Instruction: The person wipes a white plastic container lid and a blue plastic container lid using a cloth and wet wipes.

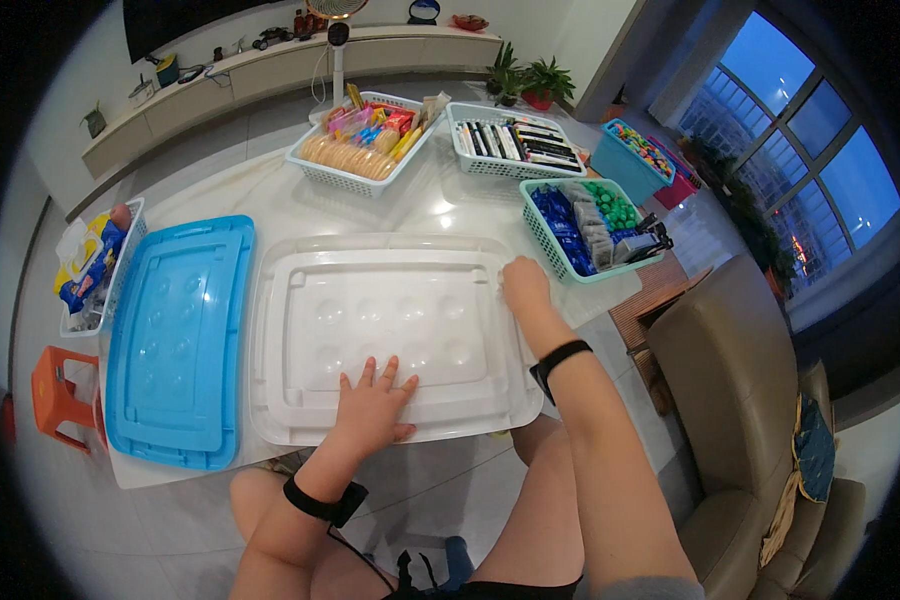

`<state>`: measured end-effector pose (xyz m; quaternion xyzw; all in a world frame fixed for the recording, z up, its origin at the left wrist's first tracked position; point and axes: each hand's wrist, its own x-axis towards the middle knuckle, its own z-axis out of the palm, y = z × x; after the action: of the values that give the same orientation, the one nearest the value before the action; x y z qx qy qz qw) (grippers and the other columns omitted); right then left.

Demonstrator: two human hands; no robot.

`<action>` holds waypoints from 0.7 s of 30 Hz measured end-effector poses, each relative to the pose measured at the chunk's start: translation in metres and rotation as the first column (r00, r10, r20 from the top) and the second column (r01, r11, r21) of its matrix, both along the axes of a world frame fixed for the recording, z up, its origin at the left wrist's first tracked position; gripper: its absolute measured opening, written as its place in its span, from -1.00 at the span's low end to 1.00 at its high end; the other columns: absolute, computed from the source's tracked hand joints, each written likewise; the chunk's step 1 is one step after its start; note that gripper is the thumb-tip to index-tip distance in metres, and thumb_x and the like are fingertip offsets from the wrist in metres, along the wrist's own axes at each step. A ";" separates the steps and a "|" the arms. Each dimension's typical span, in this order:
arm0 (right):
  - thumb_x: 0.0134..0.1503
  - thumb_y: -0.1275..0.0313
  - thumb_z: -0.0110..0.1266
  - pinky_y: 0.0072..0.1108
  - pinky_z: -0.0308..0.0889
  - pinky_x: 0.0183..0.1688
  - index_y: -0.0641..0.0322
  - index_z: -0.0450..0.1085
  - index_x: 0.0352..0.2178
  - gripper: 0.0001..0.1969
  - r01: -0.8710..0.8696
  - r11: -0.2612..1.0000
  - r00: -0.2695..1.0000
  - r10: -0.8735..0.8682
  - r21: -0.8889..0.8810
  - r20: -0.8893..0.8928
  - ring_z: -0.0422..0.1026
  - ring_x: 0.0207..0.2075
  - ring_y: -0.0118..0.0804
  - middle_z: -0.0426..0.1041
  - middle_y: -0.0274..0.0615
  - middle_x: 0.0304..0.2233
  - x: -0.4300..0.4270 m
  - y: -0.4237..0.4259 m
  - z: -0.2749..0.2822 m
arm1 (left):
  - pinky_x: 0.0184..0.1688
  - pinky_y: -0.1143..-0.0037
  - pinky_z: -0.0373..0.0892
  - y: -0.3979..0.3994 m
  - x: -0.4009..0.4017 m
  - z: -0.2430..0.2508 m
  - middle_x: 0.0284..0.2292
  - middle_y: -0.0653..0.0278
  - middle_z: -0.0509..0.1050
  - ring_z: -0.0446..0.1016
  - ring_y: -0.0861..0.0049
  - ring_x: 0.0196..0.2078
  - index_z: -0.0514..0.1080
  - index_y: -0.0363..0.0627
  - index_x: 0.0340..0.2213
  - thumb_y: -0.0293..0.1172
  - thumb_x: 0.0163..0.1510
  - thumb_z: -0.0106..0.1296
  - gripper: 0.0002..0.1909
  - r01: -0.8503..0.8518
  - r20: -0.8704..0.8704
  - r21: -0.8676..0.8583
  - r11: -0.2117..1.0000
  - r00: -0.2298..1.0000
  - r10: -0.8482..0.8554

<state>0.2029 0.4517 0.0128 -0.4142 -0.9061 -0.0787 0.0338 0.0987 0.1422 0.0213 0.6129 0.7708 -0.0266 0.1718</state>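
Observation:
A white plastic storage-box lid [390, 337] lies flat on the table before me, with rows of round dimples in its recessed panel. My left hand [371, 409] rests on the lid's near part, palm down with fingers spread. At the lid's right rim is my right hand [525, 283], its fingers curled under and hidden; whether it grips anything cannot be made out. Left of the white lid lies a similar blue plastic lid [176, 345].
On the marble-look table [270, 180] stand baskets of packaged snacks [337, 180], marker pens [487, 166] and blue, grey and green packs [559, 251]. Another basket [124, 274] holds wipes. A blue bin [630, 169], orange stool [49, 390] and brown leather sofa [727, 390] stand around.

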 end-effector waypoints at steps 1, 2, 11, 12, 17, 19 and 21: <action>-0.02 0.52 0.00 -0.40 0.38 -0.21 0.29 0.50 -0.48 -0.87 -0.077 0.997 0.997 0.076 0.019 0.034 0.44 -0.26 -0.04 0.46 -0.04 -0.39 -0.005 0.007 0.000 | 0.14 -0.09 -0.01 0.000 -0.001 0.001 0.24 0.12 -0.06 -0.08 0.06 0.27 0.10 0.28 0.16 0.11 -0.15 0.14 -0.16 -0.002 0.014 0.002 1.000 1.000 0.002; -0.02 0.53 -0.01 -0.41 0.38 -0.22 0.29 0.50 -0.49 -0.86 -0.151 0.988 0.987 0.148 0.038 0.070 0.44 -0.26 -0.05 0.46 -0.05 -0.40 -0.005 0.013 0.000 | 0.14 -0.09 0.00 0.002 -0.001 0.001 0.24 0.14 -0.05 -0.08 0.06 0.27 0.10 0.30 0.15 0.09 -0.15 0.14 -0.17 -0.001 0.029 0.006 1.000 1.000 0.001; -0.04 0.54 -0.03 -0.24 0.33 -0.26 0.28 0.33 -0.35 -0.85 -0.046 0.953 0.994 0.075 -0.301 0.085 0.43 -0.32 0.06 0.45 0.03 -0.41 0.060 -0.025 0.031 | 0.15 -0.10 -0.03 -0.009 -0.005 0.010 0.23 0.20 -0.04 -0.08 0.13 0.27 0.16 0.33 0.12 -0.02 -0.20 0.19 -0.19 0.006 0.099 0.002 1.000 0.995 -0.006; -0.04 0.54 -0.03 -0.24 0.33 -0.26 0.28 0.33 -0.35 -0.85 -0.045 0.954 0.993 0.074 -0.296 0.088 0.43 -0.32 0.06 0.45 0.03 -0.41 0.070 -0.026 0.033 | 0.15 -0.10 -0.03 -0.009 -0.005 0.011 0.23 0.20 -0.04 -0.08 0.13 0.27 0.16 0.33 0.12 -0.02 -0.20 0.19 -0.19 0.006 0.102 0.007 1.000 0.995 -0.007; -0.11 0.54 0.09 -0.27 0.32 -0.28 0.25 0.35 -0.42 -0.85 -0.159 0.976 0.986 0.166 -0.149 0.034 0.43 -0.34 0.04 0.44 0.01 -0.46 0.075 -0.014 0.023 | 0.14 -0.10 -0.01 -0.005 -0.003 0.013 0.23 0.20 -0.03 -0.07 0.10 0.27 0.17 0.31 0.12 -0.06 -0.17 0.18 -0.22 0.059 0.100 0.027 0.998 0.993 -0.062; -0.11 0.54 0.09 -0.26 0.32 -0.28 0.24 0.35 -0.42 -0.85 -0.132 0.980 0.988 0.143 -0.150 0.066 0.43 -0.32 0.03 0.44 0.01 -0.46 0.056 -0.005 0.018 | 0.13 -0.10 0.00 -0.006 -0.002 0.013 0.23 0.20 -0.03 -0.06 0.09 0.27 0.17 0.31 0.12 -0.06 -0.16 0.17 -0.23 0.056 0.092 0.027 0.998 0.994 -0.058; -0.11 0.54 0.09 -0.26 0.32 -0.27 0.24 0.36 -0.42 -0.85 -0.099 0.985 0.989 0.113 -0.140 0.099 0.43 -0.31 0.02 0.44 0.01 -0.45 0.044 0.005 0.017 | 0.13 -0.10 0.01 -0.006 0.000 0.014 0.23 0.19 -0.03 -0.05 0.08 0.26 0.17 0.30 0.12 -0.06 -0.15 0.17 -0.24 0.059 0.084 0.036 0.998 0.995 -0.061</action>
<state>0.2473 0.4566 0.0299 -0.3620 -0.9306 -0.0375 -0.0387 0.0984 0.1361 0.0353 0.6391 0.7444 0.0074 0.1933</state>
